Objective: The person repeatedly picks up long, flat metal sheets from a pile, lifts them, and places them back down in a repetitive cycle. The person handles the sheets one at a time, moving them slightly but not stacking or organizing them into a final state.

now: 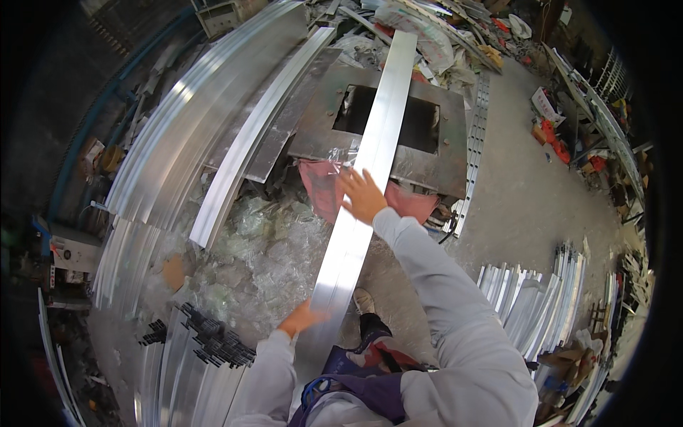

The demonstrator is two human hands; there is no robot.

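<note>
A long, flat silver aluminium profile (pixel 384 121) with a lengthwise groove runs from my body out across a dark metal table with a rectangular opening. My right hand (pixel 364 197) lies on its middle, fingers spread and palm down, near the table's front edge. At the near part of the profile, my left hand (pixel 302 318) is beside its left edge. Those fingers are smeared by motion, so their grip does not show. A scrap of clear plastic film (pixel 343 158) sits by the profile just beyond my right hand.
The metal table (pixel 313 132) has red cloth (pixel 320 186) hanging under it. Stacked aluminium profiles (pixel 178 107) and a narrower profile (pixel 263 128) lie left. Crumpled clear film (pixel 263 249) covers the floor between. Bundled profiles stand at lower left (pixel 206 341) and right (pixel 533 299). A ladder-like rail (pixel 475 156) flanks the table.
</note>
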